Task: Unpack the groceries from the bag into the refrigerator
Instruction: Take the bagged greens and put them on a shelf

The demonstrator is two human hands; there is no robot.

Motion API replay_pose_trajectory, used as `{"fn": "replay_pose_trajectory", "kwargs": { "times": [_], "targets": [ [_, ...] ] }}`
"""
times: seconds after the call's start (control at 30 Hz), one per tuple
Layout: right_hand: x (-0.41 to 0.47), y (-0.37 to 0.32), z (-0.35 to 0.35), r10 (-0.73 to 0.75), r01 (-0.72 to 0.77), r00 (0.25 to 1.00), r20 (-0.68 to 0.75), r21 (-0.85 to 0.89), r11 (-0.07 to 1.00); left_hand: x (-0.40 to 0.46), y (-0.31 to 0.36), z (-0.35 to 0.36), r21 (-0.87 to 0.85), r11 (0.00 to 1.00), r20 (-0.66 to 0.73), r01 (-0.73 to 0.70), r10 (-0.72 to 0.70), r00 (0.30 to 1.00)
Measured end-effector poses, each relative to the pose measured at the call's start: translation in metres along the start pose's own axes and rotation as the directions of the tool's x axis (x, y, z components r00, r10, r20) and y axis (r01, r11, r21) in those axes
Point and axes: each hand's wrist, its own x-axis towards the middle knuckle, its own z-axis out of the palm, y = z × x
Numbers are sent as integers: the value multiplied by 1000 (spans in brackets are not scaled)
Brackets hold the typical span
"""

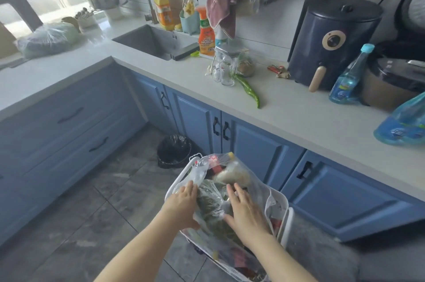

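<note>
Clear grocery bag (230, 192) sits low by the blue cabinets (259, 150), stuffed w/ wrapped greens (213, 203) & packets. Left hand (182, 203) lies flat on the bag's left edge, fingers straight, gripping nothing. Right hand (245, 209) same, spread over the greens. No fridge in view. Risk, imo: thin plastic could tear or slump, spilling stuff onto the tile floor (96, 212).

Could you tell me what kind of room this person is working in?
Most likely a home kitchen: a steel sink set in a pale countertop, blue cabinet doors below, and a navy air fryer beside it.
</note>
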Motion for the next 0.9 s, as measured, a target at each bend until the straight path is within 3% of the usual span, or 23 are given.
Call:
{"fn": "replay_pose_trajectory", "kwargs": {
  "times": [0.13,0.3,0.47,0.57,0.67,0.9],
  "targets": [
    [2,-7,16,73,-76,996,43,79,994,-6,-19,16,-5,1000,10,-19,19,1000],
    [-2,-2,34,142,-172,981,134,256,951,-2,-20,10,-222,973,-18,-54,51,999],
    [-8,-4,43,142,-160,987,80,300,940,19,1,-7,-54,970,-218,-237,220,951],
    [-12,-5,45,128,-124,992,3,285,951,33,18,-10,50,940,-119,-338,341,932],
    [-17,-1,45,125,-106,991,-46,296,949,43,17,-5,43,964,-18,-263,263,965],
    [-27,15,55,128,-150,988,85,350,925,45,-10,13,40,984,27,-175,174,984]
  ]
}}
